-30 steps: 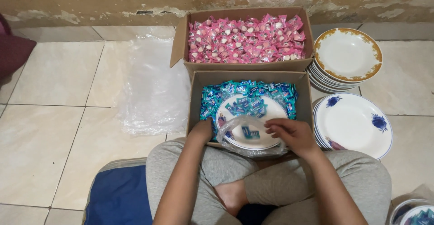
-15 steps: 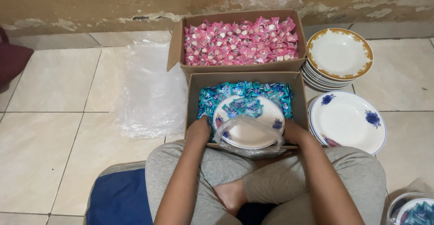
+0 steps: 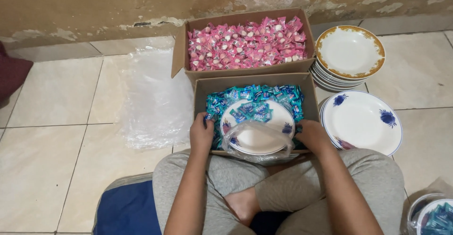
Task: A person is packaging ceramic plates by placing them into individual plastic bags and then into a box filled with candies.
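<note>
A white plate with blue flowers [image 3: 257, 124] lies on the teal-wrapped candies in the nearer cardboard box [image 3: 255, 81], with a few teal candies on it. A clear plastic bag [image 3: 257, 140] covers the plate's near half. My left hand [image 3: 202, 133] grips the bag and plate at the left edge. My right hand [image 3: 311, 135] grips them at the right edge.
A second box of pink-wrapped candies [image 3: 245, 41] sits behind. Stacks of gold-rimmed plates [image 3: 350, 53] and blue-flowered plates [image 3: 362, 121] stand at the right. Clear plastic bags [image 3: 151, 98] lie on the tiled floor at left. A bagged plate with candies [image 3: 434, 216] is bottom right.
Both hands moved apart from the plate's near middle to its left and right edges. The bag now spreads further over the plate.
</note>
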